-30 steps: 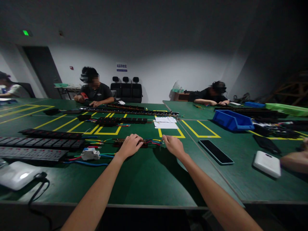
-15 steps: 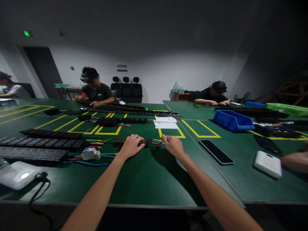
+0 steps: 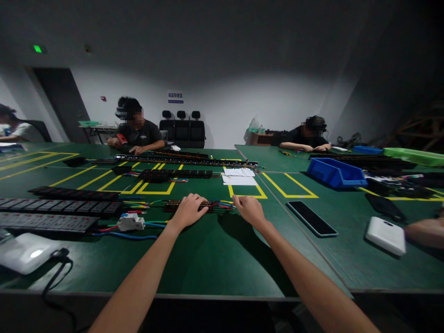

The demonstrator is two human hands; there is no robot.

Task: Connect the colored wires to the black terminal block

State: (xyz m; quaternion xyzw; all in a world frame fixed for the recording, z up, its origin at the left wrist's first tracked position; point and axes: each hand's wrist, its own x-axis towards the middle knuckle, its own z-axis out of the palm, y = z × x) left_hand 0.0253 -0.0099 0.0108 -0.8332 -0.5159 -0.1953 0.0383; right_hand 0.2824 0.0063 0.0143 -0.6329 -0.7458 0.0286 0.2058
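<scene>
My left hand [image 3: 187, 212] lies over a short dark power strip [image 3: 169, 205] with copper-coloured bars, its fingers curled down across the far side and the thumb along the near side. From the strip's right end run red, blue and yellow wires [image 3: 219, 206]. At their tips my right hand [image 3: 249, 209] is closed, thumb and fingers pinched by the end of the yellow wire [image 3: 227, 202]. What sits inside that pinch is mostly hidden. Left of my left hand, black socket strips [image 3: 62, 207] and a white circuit breaker [image 3: 131, 222] with thick wires rest on the green table [image 3: 194, 273].
A phone [image 3: 311, 218], a white box [image 3: 385, 236] and a blue bin [image 3: 336, 173] are to the right. White papers [image 3: 239, 176] and long strips [image 3: 187, 161] lie farther back. Another person's hand [image 3: 426, 232] shows at the right edge; people sit across the table.
Almost nothing differs. Both my hands stay in place on the strip and its wires, with at most a very slight shift of the right hand.
</scene>
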